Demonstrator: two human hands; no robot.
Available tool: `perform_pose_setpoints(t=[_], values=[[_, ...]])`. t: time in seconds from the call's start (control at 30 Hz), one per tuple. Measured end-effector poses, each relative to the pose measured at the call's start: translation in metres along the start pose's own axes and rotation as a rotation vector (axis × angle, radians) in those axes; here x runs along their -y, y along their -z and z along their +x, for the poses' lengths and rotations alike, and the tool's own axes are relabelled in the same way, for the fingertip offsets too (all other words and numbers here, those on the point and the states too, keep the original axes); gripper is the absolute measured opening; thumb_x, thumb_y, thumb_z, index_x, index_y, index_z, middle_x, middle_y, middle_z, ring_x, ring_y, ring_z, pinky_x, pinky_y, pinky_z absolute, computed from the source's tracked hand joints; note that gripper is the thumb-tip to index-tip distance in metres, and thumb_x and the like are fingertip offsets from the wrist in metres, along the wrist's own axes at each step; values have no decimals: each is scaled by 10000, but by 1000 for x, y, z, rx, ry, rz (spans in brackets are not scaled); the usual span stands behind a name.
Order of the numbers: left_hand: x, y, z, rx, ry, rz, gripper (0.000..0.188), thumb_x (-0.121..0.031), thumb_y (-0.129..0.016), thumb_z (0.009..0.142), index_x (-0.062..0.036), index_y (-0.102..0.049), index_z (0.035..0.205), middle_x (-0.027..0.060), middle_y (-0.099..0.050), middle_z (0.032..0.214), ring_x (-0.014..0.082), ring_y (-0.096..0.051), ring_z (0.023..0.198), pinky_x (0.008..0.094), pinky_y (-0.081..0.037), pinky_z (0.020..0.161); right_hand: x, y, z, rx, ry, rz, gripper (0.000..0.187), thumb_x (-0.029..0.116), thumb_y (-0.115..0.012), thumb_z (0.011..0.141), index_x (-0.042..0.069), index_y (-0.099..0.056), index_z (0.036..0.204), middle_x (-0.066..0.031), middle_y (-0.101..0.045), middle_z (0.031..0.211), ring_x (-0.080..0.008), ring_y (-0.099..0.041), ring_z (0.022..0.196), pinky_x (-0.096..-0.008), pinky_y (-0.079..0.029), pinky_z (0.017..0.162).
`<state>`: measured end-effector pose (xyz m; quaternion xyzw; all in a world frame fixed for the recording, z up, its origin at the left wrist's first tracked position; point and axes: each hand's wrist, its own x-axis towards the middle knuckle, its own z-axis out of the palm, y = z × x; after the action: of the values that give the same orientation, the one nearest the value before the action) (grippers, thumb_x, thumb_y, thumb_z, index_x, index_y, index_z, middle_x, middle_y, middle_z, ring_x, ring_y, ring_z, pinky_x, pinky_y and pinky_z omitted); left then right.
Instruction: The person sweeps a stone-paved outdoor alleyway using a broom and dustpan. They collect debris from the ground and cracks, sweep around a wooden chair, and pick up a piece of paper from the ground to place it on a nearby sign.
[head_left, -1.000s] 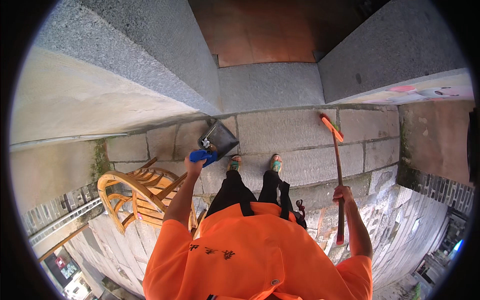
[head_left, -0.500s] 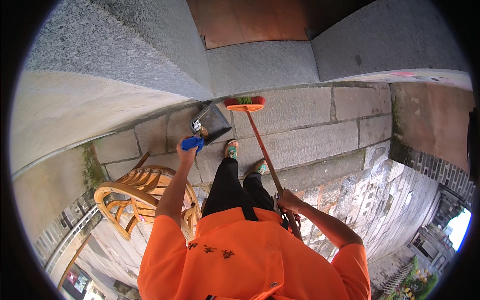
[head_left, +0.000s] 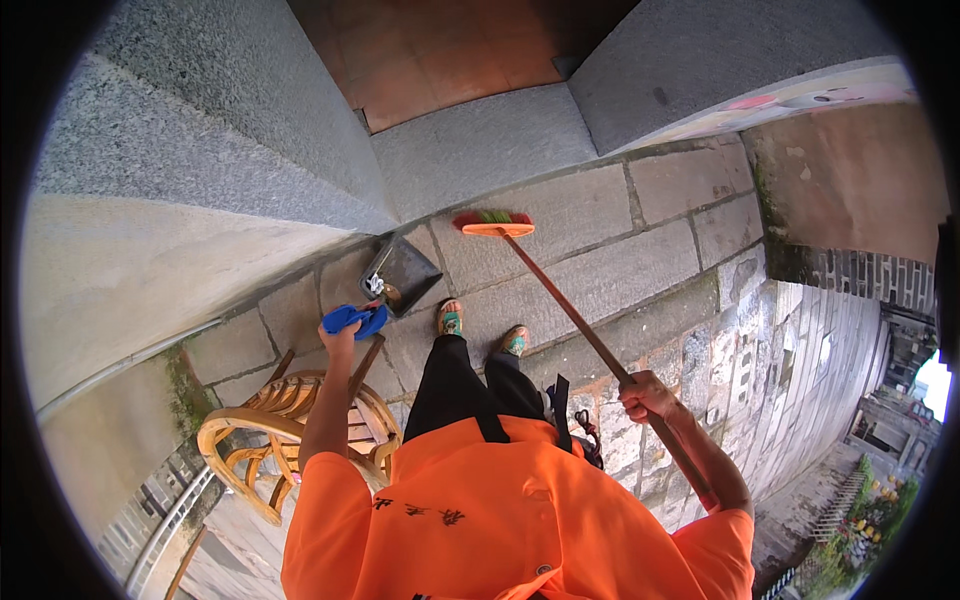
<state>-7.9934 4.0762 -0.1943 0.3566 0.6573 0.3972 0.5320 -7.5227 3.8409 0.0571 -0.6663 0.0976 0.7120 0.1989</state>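
broom handle [head_left: 580,320]: its lower end ran behind the right hand [head_left: 648,396] and forearm, out of sight.
dustpan [head_left: 402,272]: contents too small to tell.
blue handle [head_left: 354,318]: partly covered by the left hand [head_left: 340,338].
wooden chair [head_left: 290,430]: right side hidden behind the orange shirt [head_left: 500,520].

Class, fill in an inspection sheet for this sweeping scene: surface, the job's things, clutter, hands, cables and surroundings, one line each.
Surface: grey stone paving, moss in some joints.
Job's things: broom, orange head resting on the paving, long wooden handle; dark dustpan with a blue handle, set on the paving.
Clutter: nothing seen.
Hands: left hand grips the blue handle; right hand grips the broom handle.
Cables: nothing seen.
Surroundings: wooden chair at the person's left; granite walls; reddish doorway floor ahead.
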Motion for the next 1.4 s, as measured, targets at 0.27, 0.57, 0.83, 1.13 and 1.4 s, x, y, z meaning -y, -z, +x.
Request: perform_pose_setpoints(t=[0.27, 0.57, 0.83, 1.13, 1.4], values=[[-2, 13, 7, -60, 9, 20, 413, 74, -695, 533, 6, -587, 925, 57, -614, 856, 154, -587, 762, 277, -473, 726, 72, 47, 106, -308, 287, -80, 270, 52, -503, 725, 68, -399, 476, -49, -399, 426, -135, -402, 328, -278, -300, 294], [-17, -3, 6, -173, 59, 118, 425, 74, -697, 536, -6, -576, 936, 59, -613, 852, 162, -586, 762, 288, -466, 721, 13, -101, 109, -23, 135, -340, 134, 43, -551, 650, -55, -474, 601, -137, -508, 505, -207, -515, 390, -302, -395, 339], [0, 16, 24, -128, 106, 108, 489, 49, -713, 550, -13, -556, 1009, 81, -582, 961, 190, -564, 841, 313, -440, 778, -10, -116, 87, 304, 73, -493, 129, 63, -560, 666, -14, -474, 609, -82, -456, 479, -162, -448, 346, -310, -348, 302], [55, 51, 16, 146, -89, 271, 260, 16, -685, 633, 57, -618, 880, 71, -619, 813, 199, -562, 693, 337, -458, 651, -25, -50, 12, 127, 95, -340, 145, 74, -558, 640, 27, -443, 565, -36, -426, 465, -114, -408, 352, -268, -306, 307], [47, 40, 2, 216, 0, 268, 292, 36, -657, 624, 62, -596, 908, 95, -609, 874, 217, -576, 731, 346, -477, 688, -48, -76, 85, 74, 212, -660, 307, 71, -570, 589, 21, -403, 842, -59, -443, 494, -197, -475, 377, -334, -345, 311]])
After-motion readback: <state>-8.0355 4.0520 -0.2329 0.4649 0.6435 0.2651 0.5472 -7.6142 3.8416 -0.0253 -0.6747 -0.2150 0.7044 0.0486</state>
